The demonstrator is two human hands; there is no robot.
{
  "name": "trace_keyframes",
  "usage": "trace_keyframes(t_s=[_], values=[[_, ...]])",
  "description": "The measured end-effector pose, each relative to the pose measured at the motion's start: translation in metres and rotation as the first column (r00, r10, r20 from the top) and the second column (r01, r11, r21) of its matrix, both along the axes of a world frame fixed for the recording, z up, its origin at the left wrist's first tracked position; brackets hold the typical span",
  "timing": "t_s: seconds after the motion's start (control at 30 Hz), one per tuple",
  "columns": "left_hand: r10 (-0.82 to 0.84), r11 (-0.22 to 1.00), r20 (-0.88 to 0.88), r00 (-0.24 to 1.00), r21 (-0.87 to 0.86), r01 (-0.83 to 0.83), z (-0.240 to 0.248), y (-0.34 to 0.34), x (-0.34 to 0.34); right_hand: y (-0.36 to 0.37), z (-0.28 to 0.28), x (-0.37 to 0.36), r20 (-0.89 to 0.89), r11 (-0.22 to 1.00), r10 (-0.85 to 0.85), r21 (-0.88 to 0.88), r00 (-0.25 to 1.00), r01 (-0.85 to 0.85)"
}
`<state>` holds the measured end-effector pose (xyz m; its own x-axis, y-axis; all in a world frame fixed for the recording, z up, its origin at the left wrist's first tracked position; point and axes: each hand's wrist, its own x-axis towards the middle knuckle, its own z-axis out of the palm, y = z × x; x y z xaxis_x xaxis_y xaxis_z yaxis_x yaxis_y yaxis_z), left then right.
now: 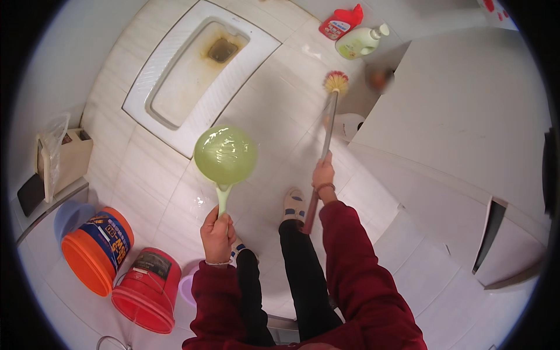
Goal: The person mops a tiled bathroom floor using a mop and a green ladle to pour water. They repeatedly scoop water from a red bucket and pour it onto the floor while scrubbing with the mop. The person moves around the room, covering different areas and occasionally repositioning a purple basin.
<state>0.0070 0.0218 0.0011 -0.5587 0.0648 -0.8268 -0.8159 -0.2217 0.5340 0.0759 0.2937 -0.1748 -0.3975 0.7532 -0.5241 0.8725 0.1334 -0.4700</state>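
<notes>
My left hand (217,236) is closed round the handle of a light green water ladle (226,154), held level over the floor with clear water in its bowl. In my right hand (324,174) is a long-handled toilet brush (330,128), gripped partway along its grey and dark red stick. Its round yellow and red bristle head points away from me, toward the far wall. Beyond the ladle, to the left, a white squat toilet (175,87) is set into the floor, with brown stains around its drain hole.
A red bottle (341,22) and a pale green pump bottle (360,43) stand by the far wall. At right is a large white cabinet-like surface (449,116). An orange bucket (87,262), a red bucket (143,294) and a beige bin (73,154) are at left. The tiles look wet.
</notes>
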Motion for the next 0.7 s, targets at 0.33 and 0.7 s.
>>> trace_keyframes(t_s=[0.33, 0.7], values=[[-0.131, 0.991, -0.002, 0.991, -0.021, 0.131, 0.006, 0.011, -0.011, -0.022, 0.030, 0.019, -0.080, 0.948, 0.319, 0.036, 0.944, -0.317], [-0.619, 0.759, -0.236, 0.749, -0.425, 0.493, -0.033, 0.091, -0.053, -0.043, 0.009, 0.044, -0.123, 0.980, 0.196, 0.001, 0.973, -0.198]])
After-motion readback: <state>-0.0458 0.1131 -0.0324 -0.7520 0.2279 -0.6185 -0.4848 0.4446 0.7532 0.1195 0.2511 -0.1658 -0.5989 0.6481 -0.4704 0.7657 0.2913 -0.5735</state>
